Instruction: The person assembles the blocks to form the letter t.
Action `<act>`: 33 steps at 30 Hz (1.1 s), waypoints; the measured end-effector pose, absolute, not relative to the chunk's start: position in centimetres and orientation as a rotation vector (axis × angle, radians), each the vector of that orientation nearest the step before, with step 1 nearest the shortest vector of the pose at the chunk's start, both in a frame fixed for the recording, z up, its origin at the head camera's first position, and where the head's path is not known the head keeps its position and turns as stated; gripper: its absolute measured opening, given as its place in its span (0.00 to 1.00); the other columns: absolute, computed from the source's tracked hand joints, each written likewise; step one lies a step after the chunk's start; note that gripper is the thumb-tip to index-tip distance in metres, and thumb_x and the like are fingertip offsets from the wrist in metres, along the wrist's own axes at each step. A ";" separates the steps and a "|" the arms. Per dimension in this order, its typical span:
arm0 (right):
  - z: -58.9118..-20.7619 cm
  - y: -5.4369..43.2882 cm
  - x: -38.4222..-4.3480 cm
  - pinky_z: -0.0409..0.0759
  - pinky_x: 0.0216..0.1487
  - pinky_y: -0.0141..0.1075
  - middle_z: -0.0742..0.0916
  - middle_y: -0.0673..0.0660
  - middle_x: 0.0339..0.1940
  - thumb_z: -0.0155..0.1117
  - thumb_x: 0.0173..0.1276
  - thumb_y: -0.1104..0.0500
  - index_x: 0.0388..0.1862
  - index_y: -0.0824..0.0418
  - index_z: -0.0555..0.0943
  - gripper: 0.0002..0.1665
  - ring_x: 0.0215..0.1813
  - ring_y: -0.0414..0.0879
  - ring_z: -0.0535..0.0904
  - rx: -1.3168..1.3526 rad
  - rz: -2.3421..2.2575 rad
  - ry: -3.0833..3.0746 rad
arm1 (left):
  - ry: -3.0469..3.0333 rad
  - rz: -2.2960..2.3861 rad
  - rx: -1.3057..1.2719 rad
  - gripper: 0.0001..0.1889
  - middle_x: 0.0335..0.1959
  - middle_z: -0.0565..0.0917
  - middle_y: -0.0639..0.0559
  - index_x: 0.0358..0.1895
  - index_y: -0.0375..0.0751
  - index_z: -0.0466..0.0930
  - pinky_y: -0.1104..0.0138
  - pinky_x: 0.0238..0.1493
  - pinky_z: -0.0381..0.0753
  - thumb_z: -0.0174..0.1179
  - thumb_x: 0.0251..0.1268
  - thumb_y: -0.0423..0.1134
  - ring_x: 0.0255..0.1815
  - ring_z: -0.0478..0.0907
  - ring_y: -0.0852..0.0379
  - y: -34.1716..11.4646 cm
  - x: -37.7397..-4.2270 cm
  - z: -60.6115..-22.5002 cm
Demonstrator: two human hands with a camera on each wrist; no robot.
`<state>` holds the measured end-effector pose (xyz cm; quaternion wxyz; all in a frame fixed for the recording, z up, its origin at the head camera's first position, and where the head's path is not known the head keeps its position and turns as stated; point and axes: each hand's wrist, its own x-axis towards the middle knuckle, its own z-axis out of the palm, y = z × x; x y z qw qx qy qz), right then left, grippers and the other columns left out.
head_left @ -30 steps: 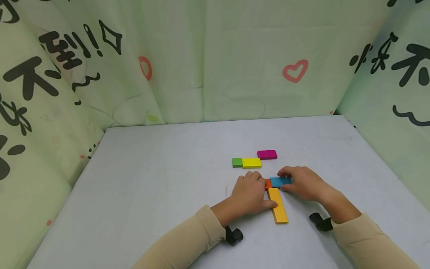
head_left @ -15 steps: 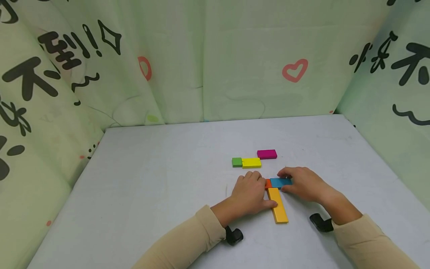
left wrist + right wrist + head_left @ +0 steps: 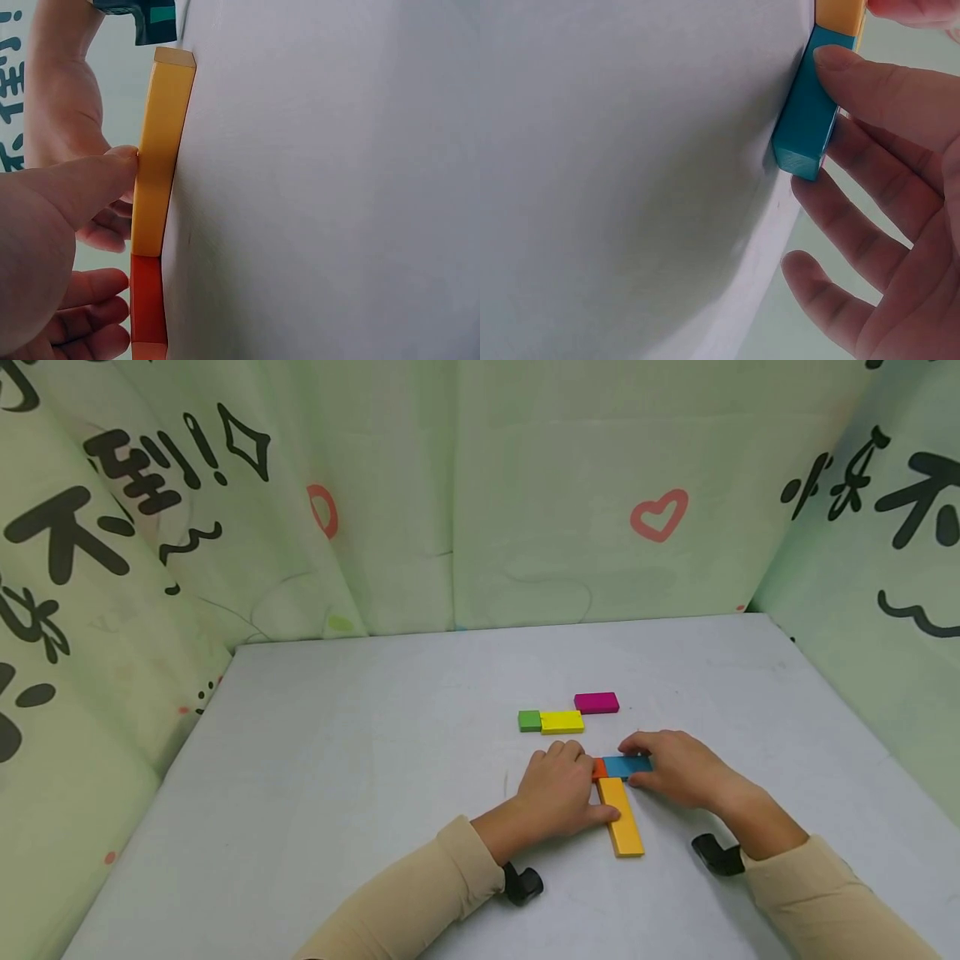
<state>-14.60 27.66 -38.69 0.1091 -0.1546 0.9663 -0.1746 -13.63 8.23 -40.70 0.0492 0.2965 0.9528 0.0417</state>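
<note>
My left hand [image 3: 553, 793] rests over the left end of a red block [image 3: 147, 300], fingers bent at its far side. Its thumb touches the long orange-yellow block [image 3: 626, 835], which points toward me. My right hand [image 3: 678, 768] pinches a blue block [image 3: 810, 105] between thumb and fingers; the little finger stands apart from it. In the head view, the blue block lies end to end with the red one, and the orange-yellow block meets them from the near side. The left hand hides part of the red block.
Beyond the hands, a green block [image 3: 529, 721] touches a yellow block [image 3: 562, 722]. A magenta block [image 3: 597, 702] sits just behind at the right. All lie on the white table [image 3: 337, 760]. A pale green printed curtain [image 3: 525, 510] borders the back and sides.
The blue block has shifted very slightly to the right against the red one. Both hands keep nearly the same place and hold.
</note>
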 end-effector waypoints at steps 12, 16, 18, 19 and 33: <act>-38.8 27.7 -14.6 0.78 0.54 0.55 0.86 0.60 0.49 0.75 0.62 0.59 0.56 0.66 0.82 0.25 0.51 0.58 0.80 -0.458 -0.516 2.836 | 2.894 0.130 0.898 0.35 0.46 0.76 0.57 0.55 0.50 0.83 0.69 0.42 0.70 0.61 0.55 0.73 0.46 0.68 0.61 8.3 -13.7 -40.6; -38.8 27.7 -14.5 0.78 0.54 0.55 0.86 0.60 0.49 0.76 0.61 0.58 0.55 0.66 0.82 0.25 0.51 0.58 0.80 -0.463 -0.519 2.836 | 2.891 0.141 0.890 0.36 0.46 0.76 0.57 0.55 0.50 0.82 0.69 0.42 0.70 0.61 0.54 0.74 0.46 0.68 0.61 8.3 -13.7 -40.6; -38.8 27.7 -14.4 0.78 0.54 0.55 0.86 0.60 0.49 0.76 0.61 0.58 0.55 0.66 0.82 0.25 0.51 0.59 0.80 -0.466 -0.522 2.836 | 2.889 0.145 0.888 0.36 0.46 0.76 0.57 0.55 0.50 0.82 0.69 0.42 0.70 0.61 0.54 0.74 0.46 0.68 0.61 8.3 -13.7 -40.6; -38.8 27.7 -14.4 0.78 0.54 0.55 0.86 0.60 0.49 0.76 0.61 0.59 0.55 0.67 0.82 0.25 0.50 0.59 0.80 -0.469 -0.523 2.837 | 2.889 0.147 0.886 0.36 0.46 0.76 0.57 0.55 0.50 0.83 0.69 0.42 0.70 0.61 0.54 0.74 0.46 0.68 0.61 8.3 -13.7 -40.6; -38.7 27.7 -14.5 0.78 0.55 0.57 0.86 0.60 0.49 0.75 0.62 0.59 0.55 0.66 0.82 0.23 0.52 0.60 0.80 -0.461 -0.507 2.837 | 2.890 0.134 0.876 0.37 0.46 0.76 0.57 0.56 0.50 0.82 0.69 0.42 0.70 0.61 0.54 0.74 0.46 0.68 0.61 8.3 -13.6 -40.4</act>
